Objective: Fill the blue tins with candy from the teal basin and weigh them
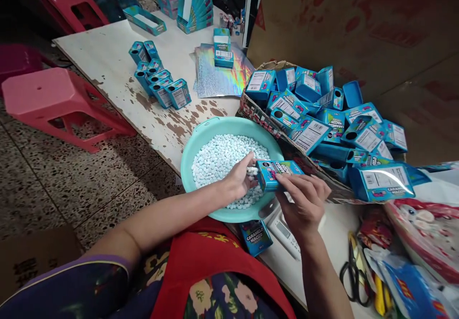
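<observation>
My left hand (239,178) is cupped around a few small white candies, over a round mint-green basin (187,159) filled with white candies (224,155). Its fingertips meet the end of a blue candy box (267,178) printed "Caramelo Macizo". That box lies on its side in my right hand (304,198), thumb on the near face, and is tilted slightly above the basin's right part. The end facing my left hand is partly hidden by the fingers. Beneath the basin's front edge lies another blue box (256,237), next to a white scale (285,233).
A carton (258,104) heaped with blue boxes stands right of the basin. Several upright boxes (179,93) are at the table's left, and one sits on shiny silver sheets (211,82). Scissors (353,273) and plastic packets (412,280) lie at lower right. A pink stool (39,89) is left.
</observation>
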Tool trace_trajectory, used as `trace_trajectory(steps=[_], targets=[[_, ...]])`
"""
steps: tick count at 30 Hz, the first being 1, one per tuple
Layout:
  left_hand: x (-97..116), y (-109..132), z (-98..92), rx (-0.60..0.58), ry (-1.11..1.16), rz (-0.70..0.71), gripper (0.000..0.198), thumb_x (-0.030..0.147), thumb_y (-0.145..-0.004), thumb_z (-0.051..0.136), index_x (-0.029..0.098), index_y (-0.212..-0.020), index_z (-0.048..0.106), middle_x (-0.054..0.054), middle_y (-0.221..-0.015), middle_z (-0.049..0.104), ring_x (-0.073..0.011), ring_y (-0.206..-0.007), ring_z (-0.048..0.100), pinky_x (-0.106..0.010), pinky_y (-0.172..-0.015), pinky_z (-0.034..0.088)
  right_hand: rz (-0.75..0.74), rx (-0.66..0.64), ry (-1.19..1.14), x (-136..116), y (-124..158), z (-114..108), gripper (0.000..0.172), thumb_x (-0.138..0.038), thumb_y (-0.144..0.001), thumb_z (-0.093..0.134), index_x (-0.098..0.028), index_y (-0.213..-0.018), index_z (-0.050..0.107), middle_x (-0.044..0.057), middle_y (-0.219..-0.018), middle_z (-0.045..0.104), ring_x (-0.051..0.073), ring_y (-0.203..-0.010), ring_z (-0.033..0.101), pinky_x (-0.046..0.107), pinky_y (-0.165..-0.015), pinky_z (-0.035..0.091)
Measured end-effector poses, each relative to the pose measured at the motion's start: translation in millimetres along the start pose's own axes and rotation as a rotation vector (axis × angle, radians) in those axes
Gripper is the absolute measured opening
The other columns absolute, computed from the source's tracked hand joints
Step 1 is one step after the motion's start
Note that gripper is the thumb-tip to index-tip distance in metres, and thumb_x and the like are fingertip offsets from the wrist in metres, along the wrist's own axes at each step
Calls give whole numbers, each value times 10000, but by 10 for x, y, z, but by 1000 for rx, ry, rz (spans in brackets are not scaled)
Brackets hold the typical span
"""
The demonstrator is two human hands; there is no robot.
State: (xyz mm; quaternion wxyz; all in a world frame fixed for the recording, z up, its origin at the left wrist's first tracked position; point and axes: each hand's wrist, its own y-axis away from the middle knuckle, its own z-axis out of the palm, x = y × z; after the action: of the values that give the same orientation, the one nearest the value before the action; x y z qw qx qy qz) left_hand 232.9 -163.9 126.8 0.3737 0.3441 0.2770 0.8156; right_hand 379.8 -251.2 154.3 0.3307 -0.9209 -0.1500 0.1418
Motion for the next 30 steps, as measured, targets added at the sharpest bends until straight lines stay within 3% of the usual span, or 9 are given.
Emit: trace_trajectory(steps=[3, 7, 13, 16, 18, 19, 22, 26, 30], targets=[[-3, 5, 10, 17, 0, 2, 299, 361, -944, 504, 128, -867, 675, -38, -750, 610, -97, -528, 552, -209, -439, 427, 42, -4, -16, 19, 19, 10, 446, -120, -797, 736, -335, -1179, 651, 5, -974, 722, 215, -928, 621, 437, -927, 393], [25, 37, -25, 38, 33, 50, 108, 238, -855, 628, 134, -833, 641, -13, -759, 580, -52, -480, 500, -146, -355, 301, 183, 54, -123, 22, 70, 34, 412, -165, -778, 760, -326, -1147, 674, 11, -979, 702, 222, -934, 619, 424, -902, 415], [199, 165, -118, -205, -120, 98, 150, 263, -831, 644, 119, -798, 623, -2, -693, 490, -18, -434, 389, -118, -342, 173, 670, 267, -527, 15, 285, 134, 415, -183, -678, 826, -290, -1063, 716, -2, -979, 660, 188, -905, 613, 334, -807, 477], [318, 201, -209, -189, -511, 279, 205, 367, -828, 635, 163, -851, 640, -29, -743, 543, -73, -519, 473, -151, -385, 274, 887, 465, -724, 88, 544, 96, 354, -196, -637, 835, -247, -969, 722, -16, -907, 663, 167, -841, 614, 316, -785, 487], [382, 193, -324, -150, -997, 530, 264, 418, -797, 660, 202, -949, 667, -81, -945, 628, -188, -818, 609, -225, -576, 468, 985, 576, -721, 156, 781, -3, 330, -213, -629, 827, -219, -937, 706, -19, -861, 671, 149, -783, 611, 302, -760, 494], [406, 181, -397, -105, -1250, 671, 312, 425, -782, 674, 218, -1015, 669, -102, -1100, 627, -262, -1031, 587, -302, -742, 513, 1021, 613, -679, 188, 910, -67, 333, -219, -623, 828, -207, -928, 696, -19, -847, 674, 141, -764, 609, 294, -752, 496], [435, 124, -650, 51, -1788, 982, 444, 441, -813, 636, 229, -1202, 612, -118, -1387, 499, -369, -1352, 352, -516, -1066, 354, 1124, 619, -509, 259, 1278, -245, 356, -237, -603, 840, -178, -912, 674, -6, -847, 680, 142, -771, 614, 291, -758, 502], [400, 72, -909, -16, -1991, 1107, 431, 493, -926, 468, 229, -1253, 566, -104, -1322, 553, -306, -1284, 458, -472, -1088, 353, 1235, 553, -422, 319, 1607, -276, 380, -305, -606, 836, -166, -910, 656, 11, -851, 677, 158, -785, 617, 312, -767, 506], [359, 113, -977, -80, -2058, 1143, 391, 490, -951, 437, 239, -1217, 576, -81, -1285, 586, -285, -1238, 508, -436, -1051, 395, 1279, 533, -454, 352, 1759, -190, 414, -351, -613, 828, -171, -934, 639, 28, -885, 678, 186, -839, 635, 366, -828, 518]])
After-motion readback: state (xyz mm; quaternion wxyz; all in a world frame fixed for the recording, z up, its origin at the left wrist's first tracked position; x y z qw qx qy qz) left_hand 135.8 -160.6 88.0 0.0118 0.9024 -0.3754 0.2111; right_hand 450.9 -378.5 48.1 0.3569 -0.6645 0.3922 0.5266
